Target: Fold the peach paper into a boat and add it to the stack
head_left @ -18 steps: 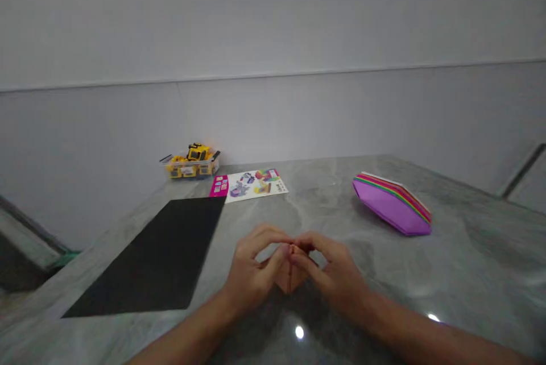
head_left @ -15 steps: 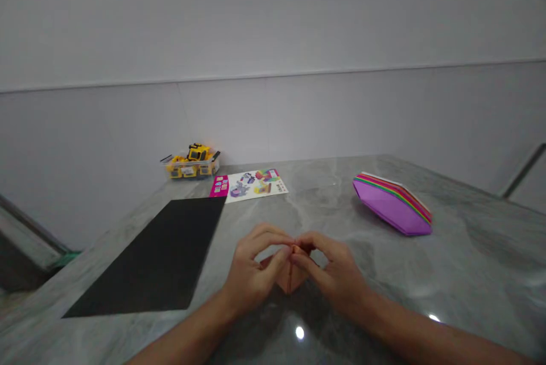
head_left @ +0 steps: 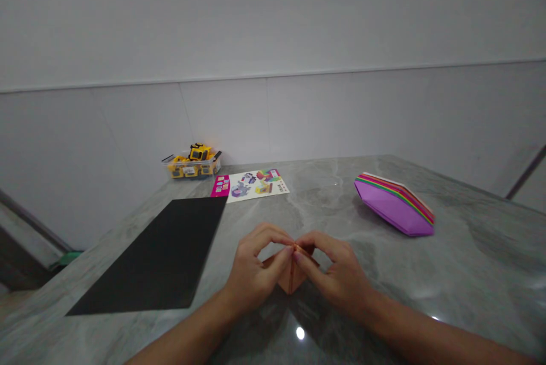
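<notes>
A small folded piece of orange paper [head_left: 289,278] stands between my two hands, low in the middle of the head view. It has a crease or slit down its front and comes to a point at the bottom. My left hand [head_left: 260,265] pinches its upper left side between thumb and fingers. From the other side, my right hand [head_left: 335,268] pinches the upper right side. Both sets of fingertips meet at the paper's top and cover part of it.
Left of my hands lies a black sheet [head_left: 153,257] on the grey marbled table [head_left: 324,206]. Behind it are a printed picture sheet [head_left: 256,185] and a clear box of yellow toy vehicles [head_left: 194,163]. A purple folded-paper piece with rainbow edges [head_left: 392,206] rests at right.
The view has shifted very slightly. Both hands stay on the orange paper in nearly the same pose, with the right thumb a little higher against it.
</notes>
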A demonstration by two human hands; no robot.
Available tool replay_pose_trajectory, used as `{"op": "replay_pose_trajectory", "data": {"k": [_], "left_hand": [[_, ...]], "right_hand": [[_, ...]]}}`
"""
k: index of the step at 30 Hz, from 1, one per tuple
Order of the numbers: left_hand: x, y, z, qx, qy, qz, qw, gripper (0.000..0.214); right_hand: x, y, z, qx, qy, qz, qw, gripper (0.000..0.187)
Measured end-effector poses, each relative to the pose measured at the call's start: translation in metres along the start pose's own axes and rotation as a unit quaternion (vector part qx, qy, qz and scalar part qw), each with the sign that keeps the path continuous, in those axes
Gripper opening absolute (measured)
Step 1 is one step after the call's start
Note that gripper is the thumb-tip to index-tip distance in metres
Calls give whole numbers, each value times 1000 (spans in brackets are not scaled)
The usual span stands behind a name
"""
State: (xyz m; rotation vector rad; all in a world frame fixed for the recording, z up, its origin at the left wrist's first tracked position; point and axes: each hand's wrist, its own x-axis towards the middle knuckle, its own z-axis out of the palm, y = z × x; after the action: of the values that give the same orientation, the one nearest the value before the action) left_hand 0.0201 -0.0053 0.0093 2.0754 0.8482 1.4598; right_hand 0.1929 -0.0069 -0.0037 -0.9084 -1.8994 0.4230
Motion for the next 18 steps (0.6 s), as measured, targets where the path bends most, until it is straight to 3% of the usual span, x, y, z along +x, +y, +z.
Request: {"op": "replay_pose_trajectory", "data": {"k": [18], "left_hand": [[3, 0, -1, 3, -7, 20, 1000, 9]], "right_hand": [[0, 2, -2, -14, 2, -13, 1000, 7]]}}
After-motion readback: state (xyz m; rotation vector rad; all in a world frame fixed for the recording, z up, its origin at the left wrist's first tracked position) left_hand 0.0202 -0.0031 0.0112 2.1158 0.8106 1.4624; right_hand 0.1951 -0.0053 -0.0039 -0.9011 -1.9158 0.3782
